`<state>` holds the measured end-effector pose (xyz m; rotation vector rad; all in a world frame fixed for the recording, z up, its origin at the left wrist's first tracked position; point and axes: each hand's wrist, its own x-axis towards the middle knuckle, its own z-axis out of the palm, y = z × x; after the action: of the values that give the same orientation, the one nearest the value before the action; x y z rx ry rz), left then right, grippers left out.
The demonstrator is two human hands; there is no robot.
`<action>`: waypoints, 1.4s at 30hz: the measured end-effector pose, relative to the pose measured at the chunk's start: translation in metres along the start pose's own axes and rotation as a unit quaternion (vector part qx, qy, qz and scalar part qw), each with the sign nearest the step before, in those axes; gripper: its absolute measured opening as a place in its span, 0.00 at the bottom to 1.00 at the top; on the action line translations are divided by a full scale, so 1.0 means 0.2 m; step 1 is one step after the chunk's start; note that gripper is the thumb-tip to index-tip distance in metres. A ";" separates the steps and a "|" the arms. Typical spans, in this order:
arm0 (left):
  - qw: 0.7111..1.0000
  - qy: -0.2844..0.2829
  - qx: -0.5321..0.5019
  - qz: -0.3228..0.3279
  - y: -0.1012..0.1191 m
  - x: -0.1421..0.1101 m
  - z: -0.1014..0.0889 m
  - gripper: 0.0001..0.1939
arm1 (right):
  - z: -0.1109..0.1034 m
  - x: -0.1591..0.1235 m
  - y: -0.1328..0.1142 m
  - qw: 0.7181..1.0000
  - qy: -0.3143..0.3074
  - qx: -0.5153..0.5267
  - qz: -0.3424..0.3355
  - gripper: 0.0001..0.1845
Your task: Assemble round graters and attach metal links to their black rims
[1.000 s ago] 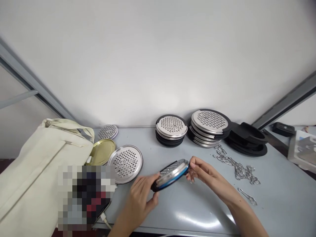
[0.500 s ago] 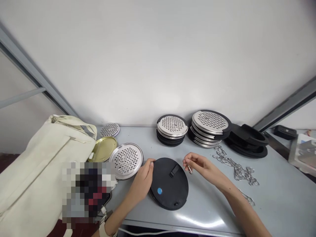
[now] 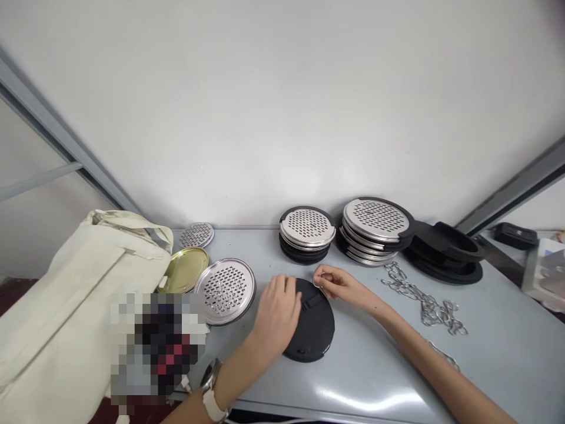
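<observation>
A black round plate (image 3: 312, 335) lies on the grey table in front of me, with a slot and small bar near its far right edge. My left hand (image 3: 278, 312) covers its left side, fingers bent over the plate and pressed together. At the far right edge, my right hand (image 3: 338, 284) pinches a small metal wire clip (image 3: 316, 285) between thumb and fingertips, close against the slot. Part of the clip is hidden by the fingers. Just left of the plate rests a round metal grater disc (image 3: 226, 291) with rows of raised holes.
Two stacks of grater discs in black holders, a smaller one (image 3: 308, 228) and a larger one (image 3: 377, 221), stand by the wall. Black round trays (image 3: 445, 247) and loose wire clips (image 3: 426, 303) are at right. Gold lids (image 3: 188, 270) and a cream bag (image 3: 83, 294) sit at left.
My left hand has moved from the plate's left edge onto its top. My right hand has brought the wire clip leftward to the plate's far edge. The blue dot is now covered.
</observation>
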<state>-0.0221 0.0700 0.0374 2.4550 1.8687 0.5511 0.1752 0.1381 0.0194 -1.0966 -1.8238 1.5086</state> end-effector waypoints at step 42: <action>0.885 -0.031 -0.463 -0.039 0.07 0.22 0.23 0.04 | -0.03 -0.02 -0.02 0.983 0.136 0.120 0.006 0.18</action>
<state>0.0141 0.1161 0.0097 1.7100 1.2102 1.0338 0.1811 0.1373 0.0253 -1.1324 -1.4153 1.4599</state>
